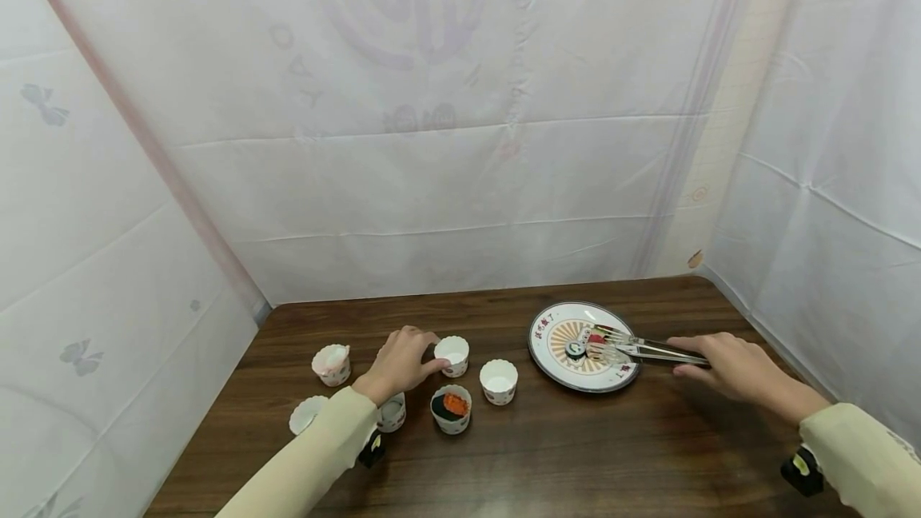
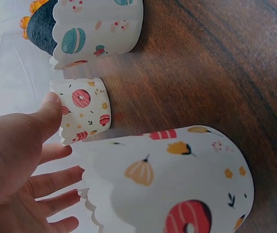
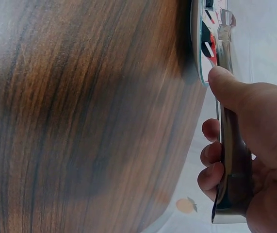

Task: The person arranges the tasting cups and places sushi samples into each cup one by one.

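Note:
At the right my right hand (image 1: 723,362) grips a pair of metal tongs (image 1: 658,352) with fork-like ends. Those ends are over the white round plate (image 1: 557,370), beside a small red sushi piece (image 1: 596,338) and a dark-rimmed sushi roll (image 1: 575,350); whether they pinch a piece cannot be told. My left hand (image 1: 399,362) reaches over the paper cups, its thumb at the near side of a white cup (image 1: 452,366) with doughnut prints (image 2: 85,109). Its other fingers are loosely extended, next to a larger-looking cup (image 2: 177,179) in the left wrist view.
A cup with orange-roe sushi (image 1: 452,410) stands in front of the left hand, and a white cup (image 1: 499,382) to its right. Farther left are a cup with pale contents (image 1: 332,364) and partly hidden cups (image 1: 392,414). White cloth (image 1: 468,182) surrounds the wooden table (image 1: 576,454).

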Tool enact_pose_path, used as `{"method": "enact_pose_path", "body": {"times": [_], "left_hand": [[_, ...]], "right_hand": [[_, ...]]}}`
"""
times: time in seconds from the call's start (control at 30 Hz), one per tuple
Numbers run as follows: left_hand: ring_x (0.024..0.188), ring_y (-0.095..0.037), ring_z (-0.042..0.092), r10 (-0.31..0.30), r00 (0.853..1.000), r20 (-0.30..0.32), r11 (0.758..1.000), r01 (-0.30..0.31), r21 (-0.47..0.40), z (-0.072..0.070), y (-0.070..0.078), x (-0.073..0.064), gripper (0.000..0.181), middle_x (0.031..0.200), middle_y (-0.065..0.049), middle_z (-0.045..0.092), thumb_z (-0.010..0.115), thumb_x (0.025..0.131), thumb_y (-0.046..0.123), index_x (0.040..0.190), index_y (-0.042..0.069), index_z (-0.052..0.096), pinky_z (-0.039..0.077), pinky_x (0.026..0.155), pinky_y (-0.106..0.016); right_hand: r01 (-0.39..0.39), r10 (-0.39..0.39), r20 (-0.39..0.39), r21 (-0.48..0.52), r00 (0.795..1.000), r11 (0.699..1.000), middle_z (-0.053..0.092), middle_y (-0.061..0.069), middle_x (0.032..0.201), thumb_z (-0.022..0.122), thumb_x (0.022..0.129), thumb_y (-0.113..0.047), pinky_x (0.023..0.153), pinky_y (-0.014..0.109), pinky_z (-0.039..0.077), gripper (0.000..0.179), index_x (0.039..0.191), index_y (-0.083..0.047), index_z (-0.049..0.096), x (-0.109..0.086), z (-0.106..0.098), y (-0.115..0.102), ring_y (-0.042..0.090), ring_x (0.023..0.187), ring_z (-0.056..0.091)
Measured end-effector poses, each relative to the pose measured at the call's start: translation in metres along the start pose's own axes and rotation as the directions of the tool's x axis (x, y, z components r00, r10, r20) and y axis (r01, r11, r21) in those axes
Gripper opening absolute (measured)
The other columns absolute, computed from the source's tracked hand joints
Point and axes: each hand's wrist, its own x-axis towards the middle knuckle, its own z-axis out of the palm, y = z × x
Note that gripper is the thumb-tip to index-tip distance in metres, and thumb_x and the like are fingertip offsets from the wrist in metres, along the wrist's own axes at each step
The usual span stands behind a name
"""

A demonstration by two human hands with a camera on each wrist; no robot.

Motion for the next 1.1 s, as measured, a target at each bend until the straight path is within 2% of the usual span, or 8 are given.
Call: {"method": "enact_pose_path", "body": {"times": [0.43,0.83,1.1], "left_hand": [[0.113,-0.042,0.063,-0.005,1.0,0.002,1.0,0.005,0.003,0.0,0.0,0.0,0.042,0.114,-0.018,0.073,0.077,0.094,0.03,0.12,-0.002,0.072,0.046,0.1,-0.061],[0.114,-0.042,0.063,0.001,1.0,0.002,1.0,-0.001,0.001,0.001,0.001,0.0,0.038,0.115,-0.017,0.073,0.077,0.095,0.03,0.119,0.0,0.073,0.046,0.101,-0.061],[0.115,-0.042,0.062,-0.018,1.0,0.003,1.0,0.018,0.01,0.003,0.0,0.001,0.039,0.116,-0.016,0.073,0.077,0.094,0.031,0.12,0.002,0.073,0.044,0.102,-0.061]], "right_hand": [[-0.015,0.015,-0.001,0.013,1.0,1.0,0.075,0.015,0.115,0.079,0.091,-0.036,0.054,0.046,0.052,0.045,0.128,-0.011,0.073,0.0,0.001,-0.001,0.04,0.096,0.071],[-0.007,0.007,-0.011,0.01,1.0,1.0,0.075,0.015,0.114,0.079,0.091,-0.035,0.05,0.033,0.044,0.046,0.128,-0.01,0.072,-0.002,0.0,0.001,0.034,0.092,0.072],[0.004,-0.004,-0.032,0.0,0.999,1.0,0.075,0.014,0.114,0.08,0.09,-0.036,0.052,0.034,0.046,0.046,0.128,-0.012,0.073,0.003,-0.008,-0.003,0.033,0.093,0.073]]}}
